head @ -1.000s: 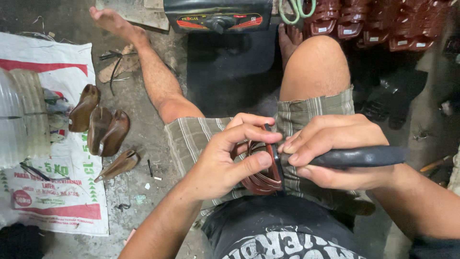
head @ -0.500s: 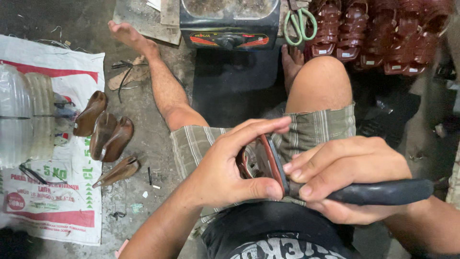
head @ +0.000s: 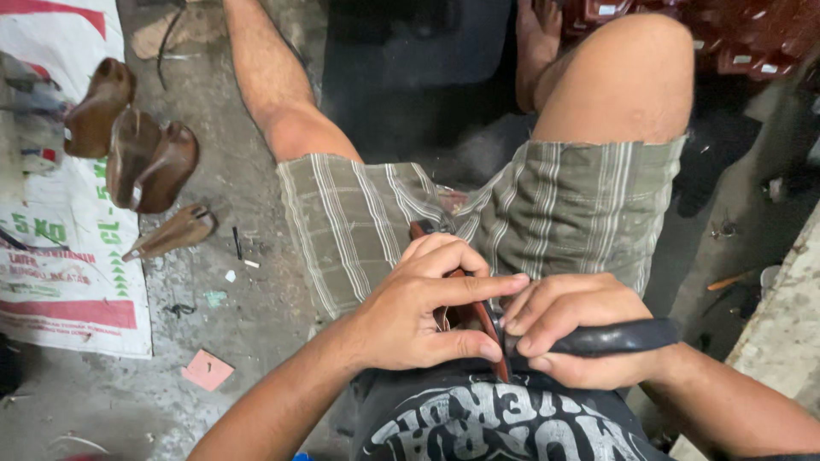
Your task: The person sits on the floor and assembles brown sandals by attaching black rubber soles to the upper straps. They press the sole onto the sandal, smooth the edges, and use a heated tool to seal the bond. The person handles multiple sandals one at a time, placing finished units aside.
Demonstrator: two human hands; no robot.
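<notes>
Your left hand (head: 418, 312) has its grip closed around a brown leather shoe piece (head: 483, 320), thumb pressed along the lower edge and forefinger stretched over the top, so the piece stands on edge between your two hands, low over your lap against the striped shorts (head: 367, 222). Your right hand (head: 572, 329) is closed on a tool with a black handle (head: 619, 337), and its fingertips touch the shoe piece just beside your left thumb; the working end is hidden behind the leather. Off to your left, on the concrete floor (head: 239, 316), several brown shoe soles (head: 141, 158) lie on and beside a printed white sack (head: 73, 282), well apart from your hands
</notes>
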